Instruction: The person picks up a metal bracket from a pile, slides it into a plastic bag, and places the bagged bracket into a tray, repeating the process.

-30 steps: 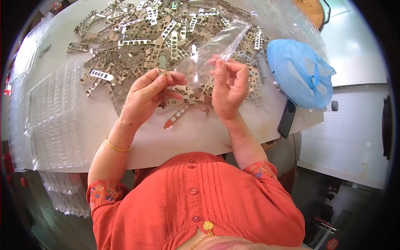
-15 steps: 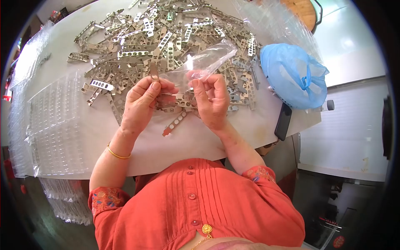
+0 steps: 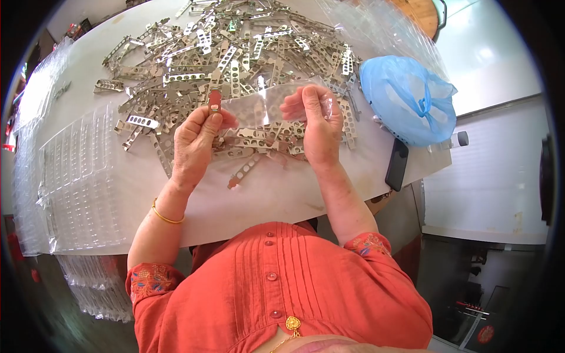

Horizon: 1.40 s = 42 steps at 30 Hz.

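My left hand [image 3: 194, 144] pinches a flat metal bracket [image 3: 214, 101] between thumb and fingers, holding it upright. From beside that bracket a piece of clear plastic film [image 3: 253, 110] stretches across to my right hand [image 3: 322, 132]. The thumb and fingers of my right hand close on the far end of the film, which shows glare and creases. Just beyond and beneath both hands lies a heap of slotted metal brackets [image 3: 235, 76]. One loose bracket [image 3: 244, 170] rests on the table between my forearms.
Right of the heap sits a knotted blue plastic bag [image 3: 406, 100], with a black phone [image 3: 397, 166] near the table edge. Clear plastic trays [image 3: 79, 176] lie at the left. More clear plastic sheeting [image 3: 388, 29] is at the back right.
My right hand has moved right and slightly up, drawing the film out flatter between the hands. My left hand stays nearly in place with the bracket.
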Each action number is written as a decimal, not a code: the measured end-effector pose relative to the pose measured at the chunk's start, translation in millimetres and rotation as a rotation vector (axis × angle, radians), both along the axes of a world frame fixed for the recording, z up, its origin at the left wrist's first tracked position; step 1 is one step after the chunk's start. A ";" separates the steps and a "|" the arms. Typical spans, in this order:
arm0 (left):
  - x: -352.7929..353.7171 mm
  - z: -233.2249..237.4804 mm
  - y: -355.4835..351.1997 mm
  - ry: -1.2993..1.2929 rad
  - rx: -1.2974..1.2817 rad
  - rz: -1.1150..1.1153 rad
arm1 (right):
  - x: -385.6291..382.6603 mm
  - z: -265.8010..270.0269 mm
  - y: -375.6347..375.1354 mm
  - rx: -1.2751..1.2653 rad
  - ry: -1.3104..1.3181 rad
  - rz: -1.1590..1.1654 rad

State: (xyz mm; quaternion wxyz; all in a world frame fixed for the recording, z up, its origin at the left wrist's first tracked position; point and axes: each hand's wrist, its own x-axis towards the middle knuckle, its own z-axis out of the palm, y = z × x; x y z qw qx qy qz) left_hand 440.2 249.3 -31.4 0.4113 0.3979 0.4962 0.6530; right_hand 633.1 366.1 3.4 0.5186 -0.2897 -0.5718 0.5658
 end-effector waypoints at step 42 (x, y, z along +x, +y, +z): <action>-20.2 -9.5 6.1 -0.151 0.070 -0.108 | -24.0 -20.8 22.1 -0.022 -0.018 0.027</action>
